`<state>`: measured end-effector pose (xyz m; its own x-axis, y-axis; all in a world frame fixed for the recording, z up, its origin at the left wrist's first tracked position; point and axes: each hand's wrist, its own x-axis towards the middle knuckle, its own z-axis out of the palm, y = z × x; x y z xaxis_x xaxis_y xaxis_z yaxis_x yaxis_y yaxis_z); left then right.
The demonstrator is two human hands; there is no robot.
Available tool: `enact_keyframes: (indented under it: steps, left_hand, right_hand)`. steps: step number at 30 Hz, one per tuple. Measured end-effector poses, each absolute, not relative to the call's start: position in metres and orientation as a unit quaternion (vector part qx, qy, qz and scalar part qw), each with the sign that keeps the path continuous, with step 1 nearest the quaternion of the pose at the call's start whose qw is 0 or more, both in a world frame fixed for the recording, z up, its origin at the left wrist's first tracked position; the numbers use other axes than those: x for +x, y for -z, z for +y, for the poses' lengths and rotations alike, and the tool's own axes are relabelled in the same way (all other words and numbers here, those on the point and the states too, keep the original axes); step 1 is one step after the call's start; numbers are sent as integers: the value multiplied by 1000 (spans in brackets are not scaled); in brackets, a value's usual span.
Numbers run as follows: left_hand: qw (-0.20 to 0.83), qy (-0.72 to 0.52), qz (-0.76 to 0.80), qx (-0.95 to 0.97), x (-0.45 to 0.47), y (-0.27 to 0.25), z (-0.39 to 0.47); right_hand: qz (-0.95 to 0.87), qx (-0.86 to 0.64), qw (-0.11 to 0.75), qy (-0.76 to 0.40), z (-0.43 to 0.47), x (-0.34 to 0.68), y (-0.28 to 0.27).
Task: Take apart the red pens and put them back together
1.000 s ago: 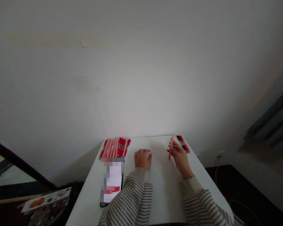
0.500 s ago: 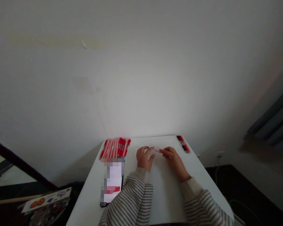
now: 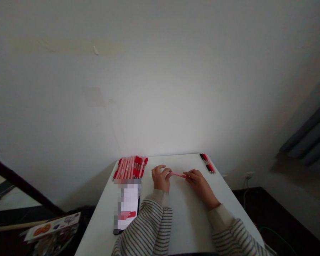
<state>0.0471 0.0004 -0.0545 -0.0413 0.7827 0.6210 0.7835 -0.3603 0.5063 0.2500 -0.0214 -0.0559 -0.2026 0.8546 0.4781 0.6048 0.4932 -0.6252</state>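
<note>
A slim pink pen (image 3: 178, 174) is stretched sideways between my two hands above the white table (image 3: 185, 213). My left hand (image 3: 161, 178) pinches its left end between thumb and finger. At the other end, the fingers of my right hand (image 3: 199, 183) are closed round it, hiding that tip. Left of my hands lies a row of several pink and red pens (image 3: 129, 168), side by side near the back edge. A smaller group of black and red pens (image 3: 207, 163) lies at the back right corner.
A phone (image 3: 128, 204), its screen partly blurred, lies on the table's left side beside my left sleeve. The wall (image 3: 160, 89) rises right behind the table. Below on the left, a container holds a printed card (image 3: 53, 227). A wall socket (image 3: 250, 174) with a cable is at the right.
My left hand has closed its thumb and finger on the pen's left end. My right hand has moved slightly right and down, and more of the pen now shows between the hands.
</note>
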Motion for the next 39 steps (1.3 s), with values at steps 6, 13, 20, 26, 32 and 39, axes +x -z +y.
enact_keyframes:
  steps: [6,13,20,26,32,39]
  left_hand:
    - [-12,441,-581,-684,48,52,2]
    - [-41,399,-613,-681,57,50,9]
    - [-88,341,-655,-669,85,38,23]
    - [-106,324,-653,-676,121,31,40]
    - [-114,312,-616,-714,154,35,55]
    - [-126,281,-590,-746,181,39,71]
  right_hand:
    - [-761,-498,394,-135,-28,254,54]
    - [-746,-530,388,-109,-31,253,52]
    - [-701,-587,397,-75,-30,259,49]
    - [-639,-654,405,-23,-28,274,47]
    - [-590,-705,385,77,-19,290,47]
    - [-540,-769,324,113,-10,294,38]
